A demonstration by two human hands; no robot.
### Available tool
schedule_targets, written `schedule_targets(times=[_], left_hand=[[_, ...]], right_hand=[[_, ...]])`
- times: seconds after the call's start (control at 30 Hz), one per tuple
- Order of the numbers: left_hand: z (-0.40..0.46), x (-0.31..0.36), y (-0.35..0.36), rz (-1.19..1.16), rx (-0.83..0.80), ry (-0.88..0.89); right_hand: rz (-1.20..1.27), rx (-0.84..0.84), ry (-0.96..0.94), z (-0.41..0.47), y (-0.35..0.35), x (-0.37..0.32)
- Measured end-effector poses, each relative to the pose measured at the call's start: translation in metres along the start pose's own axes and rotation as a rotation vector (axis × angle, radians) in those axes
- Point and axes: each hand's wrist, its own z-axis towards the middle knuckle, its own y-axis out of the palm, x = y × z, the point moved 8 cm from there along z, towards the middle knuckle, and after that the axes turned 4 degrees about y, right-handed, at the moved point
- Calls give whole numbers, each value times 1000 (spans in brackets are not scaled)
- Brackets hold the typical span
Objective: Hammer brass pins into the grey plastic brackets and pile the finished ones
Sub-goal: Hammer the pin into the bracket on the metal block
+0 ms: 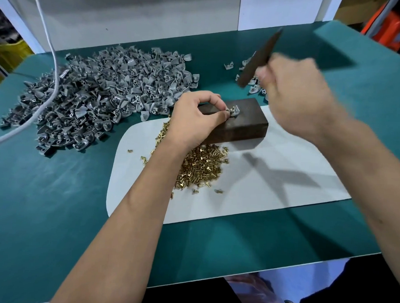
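Note:
My left hand (pixel 196 119) pinches a grey plastic bracket (pixel 234 111) with a brass pin standing in it, held on top of a dark wooden block (pixel 243 125). My right hand (pixel 298 96), blurred by motion, grips a dark flat bar (pixel 260 58) raised above and to the right of the block. A heap of loose brass pins (pixel 200 167) lies on a white mat (pixel 261 187) in front of the block. A big pile of grey brackets (pixel 101 95) fills the table's left. A few brackets (pixel 253 85) lie at the far right, partly hidden by my right hand.
A white cable (pixel 54 62) hangs down across the bracket pile and runs off to the left. The green table (pixel 56 203) ends at a front edge near my body. White panels stand along the back; orange items sit at the far right corner.

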Motion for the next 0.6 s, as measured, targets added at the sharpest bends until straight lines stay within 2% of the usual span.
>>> schedule_targets(times=[0.07,0.13,0.17,0.27,0.3,0.4,0.47,0.6], left_hand=[[-2,-2,1,-11,0,3],[-2,-1,1,-1,0,7],[-1,-1,0,4,3,7],[1,-2,-1,30,-3,9],[2,-2,-1,26,-5,12],[-2,-3,0,-4,3,9],[-2,-1,1,7,2,13],[1,-1,-1,22,1,3]], right_hand=[[-97,-185,-33,-3,22,-2],[-151,-236,-30,0,15,2],[-155,-207,-5,4,5,5],[15,66,30,5,-19,4],[15,69,31,2,-13,-1],[-119,-178,14,-4,24,-4],[-164,-221,25,1,14,1],[-45,53,97,5,-14,6]])
